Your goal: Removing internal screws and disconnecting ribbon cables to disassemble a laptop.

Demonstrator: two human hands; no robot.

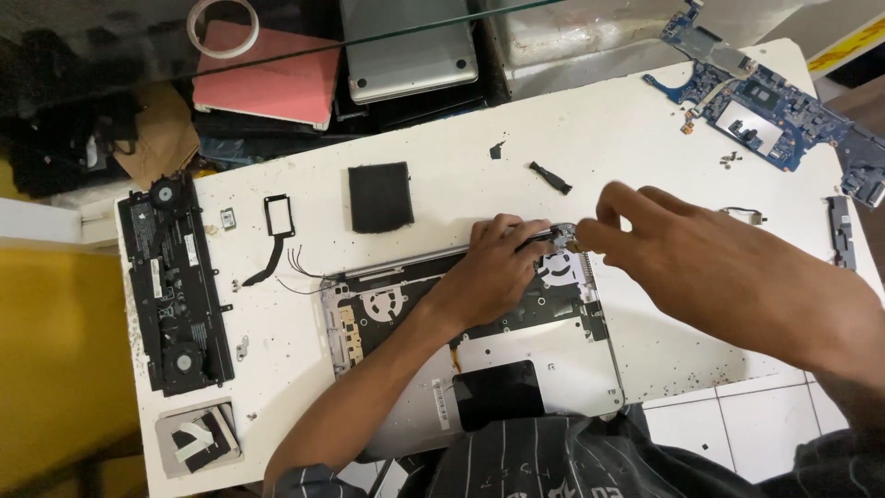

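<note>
1. My left hand (pixel 493 272) presses flat on the opened laptop chassis (pixel 516 369); fingers (pixel 505 231) spread, gripping nothing.
2. My right hand (pixel 682 254) pinches a small metal part (pixel 564 235) just beyond my left fingertips; the bench (pixel 442 148) lies beneath.

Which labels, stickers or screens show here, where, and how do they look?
No lit screen or package in view.
White label patches: on the long black battery pack at the table's left edge; small pale rectangles.
White tape strips: crossed on the small grey-and-black square part near the bottom-left corner.
Closed silver laptop: beyond the table's far edge, lid shut.
</note>
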